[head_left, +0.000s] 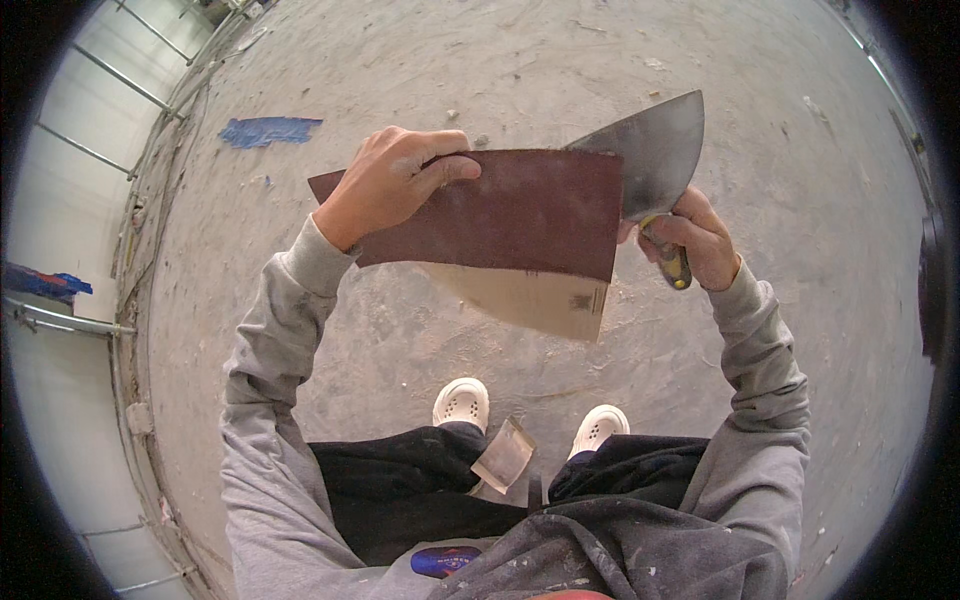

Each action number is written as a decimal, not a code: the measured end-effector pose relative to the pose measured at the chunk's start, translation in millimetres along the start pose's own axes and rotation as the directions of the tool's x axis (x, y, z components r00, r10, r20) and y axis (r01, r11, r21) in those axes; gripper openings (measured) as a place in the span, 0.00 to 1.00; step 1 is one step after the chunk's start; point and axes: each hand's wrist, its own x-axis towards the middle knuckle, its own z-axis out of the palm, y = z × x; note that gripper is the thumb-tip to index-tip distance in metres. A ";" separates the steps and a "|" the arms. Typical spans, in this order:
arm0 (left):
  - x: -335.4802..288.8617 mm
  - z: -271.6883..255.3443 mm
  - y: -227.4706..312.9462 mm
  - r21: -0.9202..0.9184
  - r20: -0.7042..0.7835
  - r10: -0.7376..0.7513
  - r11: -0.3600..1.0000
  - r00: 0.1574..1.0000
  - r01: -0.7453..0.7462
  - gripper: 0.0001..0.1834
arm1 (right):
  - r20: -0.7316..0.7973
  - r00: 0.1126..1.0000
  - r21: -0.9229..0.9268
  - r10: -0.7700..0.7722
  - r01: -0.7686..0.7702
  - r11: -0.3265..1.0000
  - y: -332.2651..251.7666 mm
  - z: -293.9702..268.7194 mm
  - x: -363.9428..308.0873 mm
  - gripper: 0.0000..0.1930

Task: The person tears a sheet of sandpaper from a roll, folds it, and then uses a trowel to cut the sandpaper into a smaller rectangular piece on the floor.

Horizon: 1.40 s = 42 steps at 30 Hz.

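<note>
My left hand (395, 185) pinches the top edge of a reddish-brown sheet of sandpaper (535, 212) between thumb and fingers. The sheet is folded, and its pale backing (540, 300) hangs below the dark grit side. In my right hand (705, 240) is a broad putty knife (665, 140), gripped by its black and yellow handle. Its wide grey blade points up, and part of it lies behind the sheet's right end. Whether blade and paper touch there, I cannot tell. Some of my right fingers are hidden behind the handle and the blade.
Below the sheet, a small pale piece of paper (504, 455) is between my white clogs (462, 402). A blue scrap (268, 131) lies on the dusty concrete floor (800, 330). Metal pipes (125, 80) run along the left wall, with rubble at its foot.
</note>
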 end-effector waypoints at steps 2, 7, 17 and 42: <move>-2.6 -2.1 -6.1 -0.022 -0.028 -0.022 1.000 0.999 0.022 0.14 | -0.040 0.999 0.009 -0.023 0.023 1.000 0.7 12.0 0.8 0.14; -5.4 -2.4 -0.6 -0.203 -0.038 0.158 0.966 0.987 -0.162 0.15 | 0.046 0.995 0.000 0.084 -0.084 0.996 8.8 13.1 -1.1 0.18; -7.8 -2.7 -7.3 -0.224 0.124 0.119 0.970 0.985 -0.089 0.18 | 0.186 0.981 -0.071 0.057 -0.044 0.997 20.8 0.5 -2.8 0.24; -17.7 -16.2 -16.2 -0.016 0.144 0.322 0.946 0.936 -0.323 0.14 | 0.014 0.928 -0.286 0.371 -0.352 0.891 -9.0 26.8 -8.0 0.11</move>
